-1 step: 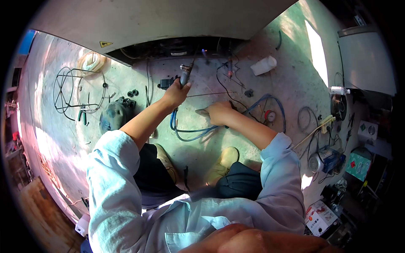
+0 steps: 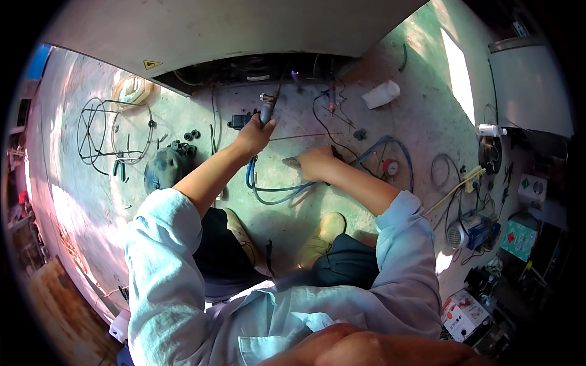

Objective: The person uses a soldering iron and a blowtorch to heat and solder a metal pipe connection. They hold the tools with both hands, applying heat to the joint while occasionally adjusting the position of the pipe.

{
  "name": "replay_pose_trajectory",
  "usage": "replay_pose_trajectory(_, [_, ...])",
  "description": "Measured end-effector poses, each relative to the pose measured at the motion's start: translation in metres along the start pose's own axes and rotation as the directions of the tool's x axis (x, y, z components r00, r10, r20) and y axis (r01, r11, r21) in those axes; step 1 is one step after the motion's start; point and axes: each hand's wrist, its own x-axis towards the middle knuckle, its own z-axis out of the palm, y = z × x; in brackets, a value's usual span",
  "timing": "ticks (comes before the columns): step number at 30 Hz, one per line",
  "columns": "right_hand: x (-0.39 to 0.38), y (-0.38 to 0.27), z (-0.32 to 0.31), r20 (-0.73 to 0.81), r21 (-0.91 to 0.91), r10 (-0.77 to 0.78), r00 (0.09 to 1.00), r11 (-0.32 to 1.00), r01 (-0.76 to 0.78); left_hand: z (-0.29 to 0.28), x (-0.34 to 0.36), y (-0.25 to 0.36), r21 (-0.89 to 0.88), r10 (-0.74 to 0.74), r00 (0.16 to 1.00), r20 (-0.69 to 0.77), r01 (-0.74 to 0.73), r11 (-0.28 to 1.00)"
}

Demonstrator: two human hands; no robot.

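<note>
My left hand (image 2: 253, 135) is wrapped round the grey handle of a gas torch (image 2: 267, 110). Its thin tube points up into the dark opening under a large pale cabinet (image 2: 232, 36). A small bluish flame glow (image 2: 295, 74) shows by that opening. A blue hose (image 2: 287, 200) loops below the torch and runs off to the right. Closed and low over the floor, my right hand (image 2: 316, 163) has a grey flat end showing at its left and a dark part behind it; what it holds I cannot make out. A thin rod (image 2: 305, 136) lies just beyond it.
Left on the floor are a dark compressor (image 2: 163, 169), a wire frame (image 2: 91, 137) and green-handled pliers (image 2: 120, 166). A white container (image 2: 381, 95), a red-rimmed gauge (image 2: 390, 166) and a pump (image 2: 470, 232) lie to the right. My shoes (image 2: 329, 229) stand below my hands.
</note>
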Motion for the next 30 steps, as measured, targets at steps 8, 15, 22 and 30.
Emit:
replay_pose_trajectory(8, [-0.005,-0.02,-0.017,0.0,-0.211,-0.065,0.998,0.975,0.064,0.0,-0.001,0.0,-0.036,0.002,1.0,0.018,-0.001,0.999])
replay_pose_trajectory(15, [-0.001,-0.025,-0.017,0.041,-0.279,-0.035,0.999,0.959,0.045,0.0,0.007,-0.012,0.033,0.025,1.0,-0.019,-0.024,0.999])
replay_pose_trajectory(22, [0.007,-0.023,-0.009,0.035,-0.275,-0.03,0.999,0.961,0.039,-0.001,0.003,-0.005,0.039,0.016,1.0,-0.007,-0.016,0.999])
replay_pose_trajectory(30, [0.012,-0.019,-0.002,0.011,-0.284,-0.053,0.999,0.957,0.054,0.0,0.007,-0.008,0.036,0.016,1.0,-0.025,-0.015,0.999])
